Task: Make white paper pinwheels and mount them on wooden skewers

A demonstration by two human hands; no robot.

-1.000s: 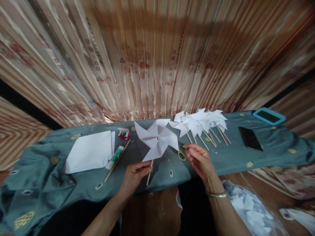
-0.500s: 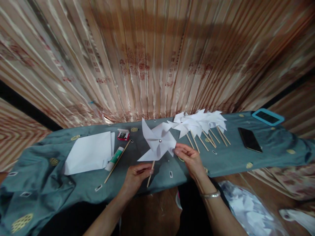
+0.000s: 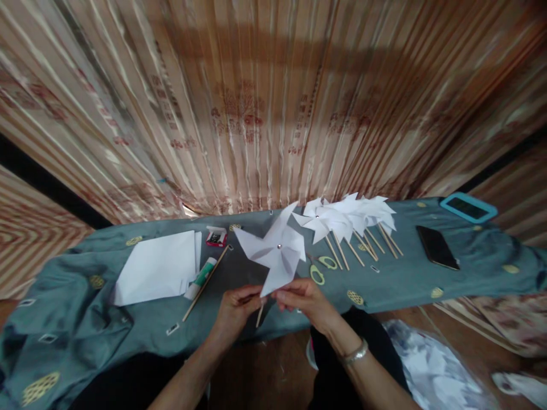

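Note:
A white paper pinwheel (image 3: 278, 250) with a shiny pin at its centre is held up over the near part of the table, its blades facing me. My left hand (image 3: 237, 306) is closed, thumb and fingers pinching the pinwheel's wooden stick (image 3: 259, 316) just under the blades. My right hand (image 3: 305, 300) is also closed, fingertips together at the lower blade and beside the stick. What exactly they pinch is partly hidden. Yellow-green scissors (image 3: 318, 274) lie behind the right hand. To the left are a loose wooden stick (image 3: 205, 283) and a green-and-white glue stick (image 3: 201, 278).
A stack of white paper (image 3: 156, 267) and a small red open box (image 3: 216, 236) are on the left. Several finished pinwheels (image 3: 352, 216) lie at the back right, near a black phone (image 3: 436, 246) and a blue-framed device (image 3: 469, 207). A plastic bag (image 3: 436, 364) sits on the floor.
My right hand has moved from the right-hand blade down and left, close to my left hand. The pinwheel's blades have turned. The scissors now show fully.

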